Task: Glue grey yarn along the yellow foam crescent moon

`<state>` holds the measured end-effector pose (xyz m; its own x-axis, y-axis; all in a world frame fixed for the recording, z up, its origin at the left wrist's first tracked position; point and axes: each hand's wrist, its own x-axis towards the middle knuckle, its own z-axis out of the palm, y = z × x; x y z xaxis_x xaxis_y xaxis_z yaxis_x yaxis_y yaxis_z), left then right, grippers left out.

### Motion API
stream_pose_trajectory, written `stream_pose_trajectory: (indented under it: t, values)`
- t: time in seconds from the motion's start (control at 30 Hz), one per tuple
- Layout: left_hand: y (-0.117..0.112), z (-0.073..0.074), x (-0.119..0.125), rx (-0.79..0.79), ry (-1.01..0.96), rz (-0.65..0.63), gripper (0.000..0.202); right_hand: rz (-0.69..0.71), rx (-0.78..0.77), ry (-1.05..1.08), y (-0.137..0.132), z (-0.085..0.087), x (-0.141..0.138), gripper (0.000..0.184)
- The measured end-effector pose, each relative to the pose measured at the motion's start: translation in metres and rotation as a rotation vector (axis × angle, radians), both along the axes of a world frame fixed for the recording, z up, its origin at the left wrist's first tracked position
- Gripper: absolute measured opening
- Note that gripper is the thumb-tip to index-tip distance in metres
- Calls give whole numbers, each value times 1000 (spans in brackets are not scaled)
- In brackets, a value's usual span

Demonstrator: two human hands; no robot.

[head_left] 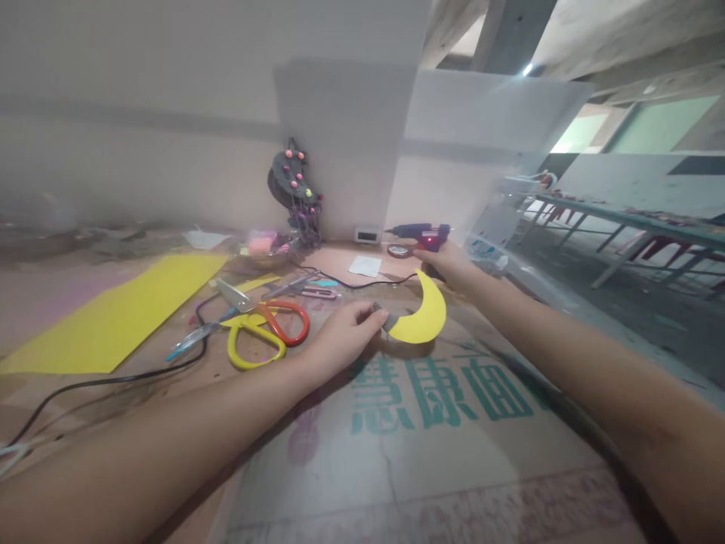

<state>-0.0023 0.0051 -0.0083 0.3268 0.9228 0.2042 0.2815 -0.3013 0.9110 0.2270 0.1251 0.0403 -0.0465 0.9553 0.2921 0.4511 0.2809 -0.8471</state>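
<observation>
Pale walls [170, 60] are seen behind a messy brown table [335, 257]. From the bottom left, the left arm is stretched forward and to the right, low over the table. By the left hand [354, 332], a yellow paper moon [427, 321] is pinched at its grey end, between thumb and fingers, and is held up over big green letters [433, 397]. From the right, the other arm is stretched forward and to the left. Its right hand [450, 261] is wrapped around a dark glue gun [422, 233], with the tip pointed left. A small red light is lit on it. Whether the trigger is squeezed cannot be told.

At the far left, a big yellow sheet [118, 310] is spread out, with a black cord [107, 380] laid below it. Scissors [270, 325] with one yellow and one orange handle are left near the left arm, in its way. Next, a dark moon [291, 181] dotted with little balls is propped by the wall. Black cord is seen again behind the left hand. Farther right, a white paper square [365, 266], a small white box [368, 235] and a roll of tape [398, 250] are lined up. A long table [640, 227] is seen far right.
</observation>
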Motion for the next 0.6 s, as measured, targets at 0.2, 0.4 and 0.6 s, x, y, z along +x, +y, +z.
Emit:
stream_pose_trajectory:
  t: [0.2, 0.4, 0.6]
  values:
    - [6, -5, -4, 50, -26, 192, 39, 36, 118, 209, -59, 12, 30, 31]
    - [7, -2, -6, 24, -53, 201, 39, 17, 40, -54, -118, -9, 32, 22]
    - [5, 1, -6, 14, -30, 205, 41, 90, -78, -240, -141, -21, 19, 32]
